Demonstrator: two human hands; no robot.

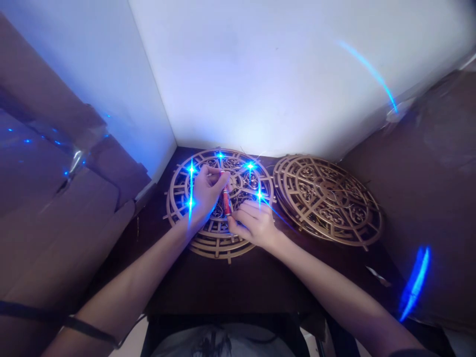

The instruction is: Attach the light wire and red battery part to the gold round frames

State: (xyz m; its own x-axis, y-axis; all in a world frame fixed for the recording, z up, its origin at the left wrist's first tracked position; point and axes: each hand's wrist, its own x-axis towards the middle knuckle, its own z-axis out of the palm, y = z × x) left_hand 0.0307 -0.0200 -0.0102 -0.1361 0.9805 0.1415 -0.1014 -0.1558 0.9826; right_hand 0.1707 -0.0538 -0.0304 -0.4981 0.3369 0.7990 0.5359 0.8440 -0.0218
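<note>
In the head view, the step in hand looks like working the small red tube (226, 198) at mid-frame, above the left stack of openwork discs (229, 255). My left hand (206, 193) pinches its upper end between fingers and thumb; my right hand (256, 223) has its fingers closed on the lower end. I judge the next move calls for a steady two-ended hold. Blue lights (191, 169) glare around me, and my hands hide some of the top disc. A second stack (330, 193) lies right of centre on the dark table (223, 287).

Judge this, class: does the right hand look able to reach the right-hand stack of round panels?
Probably yes: nothing solid shows between the right hand and that stack, though the hand holds a red cylinder.
</note>
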